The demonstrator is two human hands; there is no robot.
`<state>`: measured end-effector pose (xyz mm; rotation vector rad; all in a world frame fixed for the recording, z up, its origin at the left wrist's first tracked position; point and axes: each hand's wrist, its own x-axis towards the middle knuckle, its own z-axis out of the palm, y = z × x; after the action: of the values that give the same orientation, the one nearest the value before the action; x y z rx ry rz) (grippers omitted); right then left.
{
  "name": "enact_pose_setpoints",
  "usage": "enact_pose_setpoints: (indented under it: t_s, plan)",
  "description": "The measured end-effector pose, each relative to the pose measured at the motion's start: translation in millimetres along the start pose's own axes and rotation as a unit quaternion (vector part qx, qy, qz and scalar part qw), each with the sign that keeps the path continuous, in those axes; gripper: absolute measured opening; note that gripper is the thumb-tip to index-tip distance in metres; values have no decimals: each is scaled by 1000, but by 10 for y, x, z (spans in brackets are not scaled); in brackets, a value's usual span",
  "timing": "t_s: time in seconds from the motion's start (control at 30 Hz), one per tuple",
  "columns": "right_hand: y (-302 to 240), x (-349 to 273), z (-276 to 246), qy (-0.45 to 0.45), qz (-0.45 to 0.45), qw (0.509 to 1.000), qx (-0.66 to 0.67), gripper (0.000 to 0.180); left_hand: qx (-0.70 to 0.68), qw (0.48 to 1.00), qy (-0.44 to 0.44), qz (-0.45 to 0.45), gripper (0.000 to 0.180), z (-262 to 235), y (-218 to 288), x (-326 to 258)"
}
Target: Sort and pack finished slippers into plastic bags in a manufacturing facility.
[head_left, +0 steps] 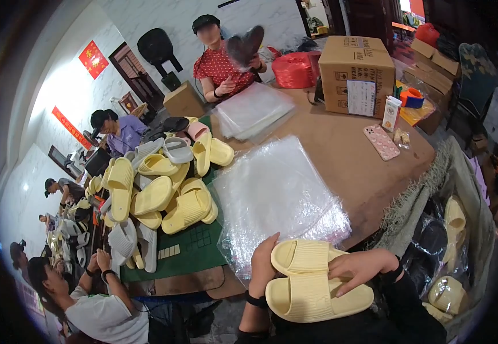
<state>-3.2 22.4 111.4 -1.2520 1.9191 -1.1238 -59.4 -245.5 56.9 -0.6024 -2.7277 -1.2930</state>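
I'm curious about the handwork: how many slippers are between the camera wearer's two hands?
2: the near slipper, closest to the wearer, and the far slipper beyond it. The left hand is at their left, the right hand over their right parts. Any beneath would be hidden.

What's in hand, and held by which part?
Pair of yellow slides: left hand at the far one's toe end; right hand on the footbeds behind the straps. Any grip underneath is hidden.
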Motion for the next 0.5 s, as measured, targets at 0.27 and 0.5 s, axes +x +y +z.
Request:
enact_pose_setpoints:
  t_s: [0.27, 0.5]
  plan:
    - [31, -20, 41, 82, 9, 997, -7, 52, -14, 998, 51, 14, 36, 45, -92, -8]
    - [-28, -38, 67, 240, 112, 947, -181, 50, 37, 994, 97, 38, 31, 41, -77, 33]
